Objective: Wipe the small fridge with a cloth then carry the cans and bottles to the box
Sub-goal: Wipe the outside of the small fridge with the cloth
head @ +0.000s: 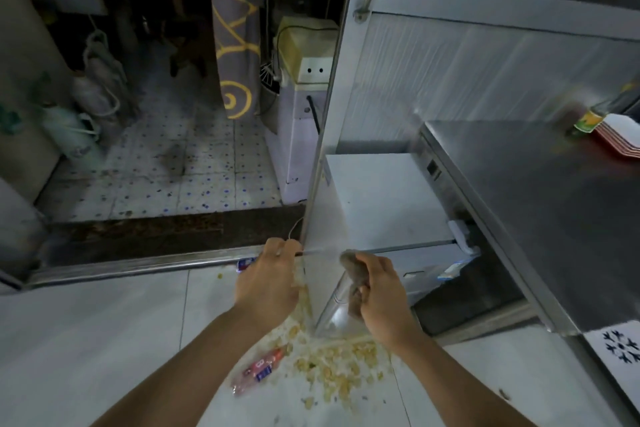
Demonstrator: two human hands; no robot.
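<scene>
**Wiping the small fridge door**

Left hand (268, 279) curled round the edge of the open fridge door (327, 163) — steadying it. Right hand (379, 295) bunched tight on the brown cloth (353, 282), just right of that door edge, against the clear door shelf. Best swept top-down, cloth flattened first. Plastic bottle (258, 369) below the door, on the floor among yellow crumbs (332, 362) — box unseen.

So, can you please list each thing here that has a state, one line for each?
Fridge door: open, its edge held by the left hand.
Left hand: gripping the door's lower edge.
Right hand: holding the cloth.
Cloth: bunched up, beside the door's inner face.
Plastic bottle: lying on its side on the floor.
Floor: littered with yellowish crumbs.
</scene>
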